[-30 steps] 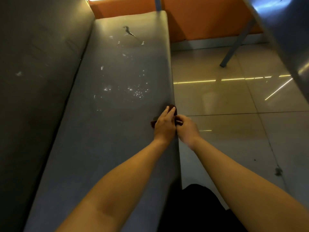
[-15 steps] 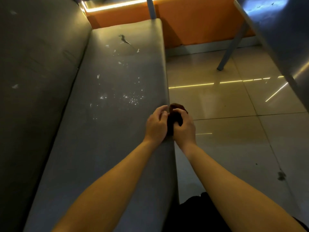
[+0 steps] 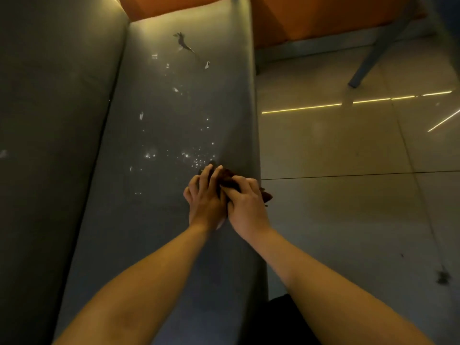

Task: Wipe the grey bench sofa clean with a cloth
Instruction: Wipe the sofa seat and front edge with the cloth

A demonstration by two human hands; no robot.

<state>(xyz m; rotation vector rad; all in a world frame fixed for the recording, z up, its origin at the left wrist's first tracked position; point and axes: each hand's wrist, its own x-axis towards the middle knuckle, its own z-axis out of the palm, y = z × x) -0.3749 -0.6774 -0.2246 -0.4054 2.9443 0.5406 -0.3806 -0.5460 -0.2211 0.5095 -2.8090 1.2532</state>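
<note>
The grey bench sofa (image 3: 154,220) runs away from me, its seat dotted with white crumbs, shiny droplets and a dark tear near the far end. A small dark reddish-brown cloth (image 3: 227,179) lies bunched at the seat's right edge. My right hand (image 3: 245,205) grips the cloth, fingers curled over it, and a corner sticks out past the edge. My left hand (image 3: 204,195) lies next to it on the seat with fingers spread, its fingertips touching the cloth's left side.
The sofa's grey backrest (image 3: 49,120) rises on the left. Shiny tiled floor (image 3: 348,195) lies to the right, with a slanted metal table leg (image 3: 373,53) at the far right and an orange wall (image 3: 311,16) behind. A dark speck (image 3: 443,277) sits on the floor.
Both hands moved from the seat's right rim a little onto the seat. My left hand's fingers have spread out flat, while my right hand now covers the cloth.
</note>
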